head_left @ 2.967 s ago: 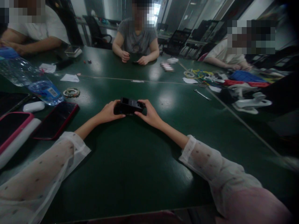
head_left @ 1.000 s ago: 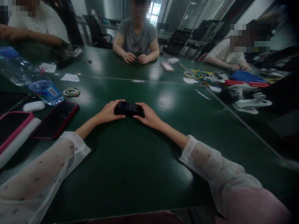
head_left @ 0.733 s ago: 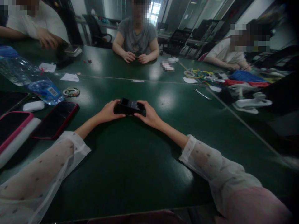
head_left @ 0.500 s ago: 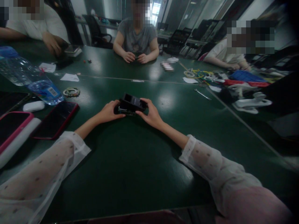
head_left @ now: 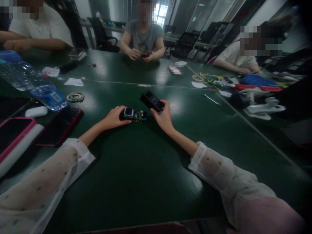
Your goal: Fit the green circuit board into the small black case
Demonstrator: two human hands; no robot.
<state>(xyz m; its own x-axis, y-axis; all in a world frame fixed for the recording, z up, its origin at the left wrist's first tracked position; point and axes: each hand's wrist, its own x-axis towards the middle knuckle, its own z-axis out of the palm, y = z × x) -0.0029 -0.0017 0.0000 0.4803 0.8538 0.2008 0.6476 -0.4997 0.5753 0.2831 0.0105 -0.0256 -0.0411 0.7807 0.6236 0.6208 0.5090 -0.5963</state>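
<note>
My left hand [head_left: 116,117] grips the left end of a green circuit board [head_left: 136,115] with a small square display on it, held low over the green table. Between thumb and fingers of my right hand [head_left: 164,118] is a black plastic cover [head_left: 151,100], tilted and apart from the board, up and to its right. The cover has a rectangular window and a row of small marks or openings. Part of the board's left end is hidden by my fingers.
Phones [head_left: 59,126], an earbud case [head_left: 36,111], a water bottle [head_left: 46,94] and a beaded bracelet [head_left: 75,97] lie to the left. A wrench [head_left: 212,99], cables and a white plastic tool [head_left: 264,107] are at right. Three people sit around the table [head_left: 146,182].
My right hand has lifted the black cover off the circuit board and moved it up and right, exposing the display and components. My left hand stays at the board.
</note>
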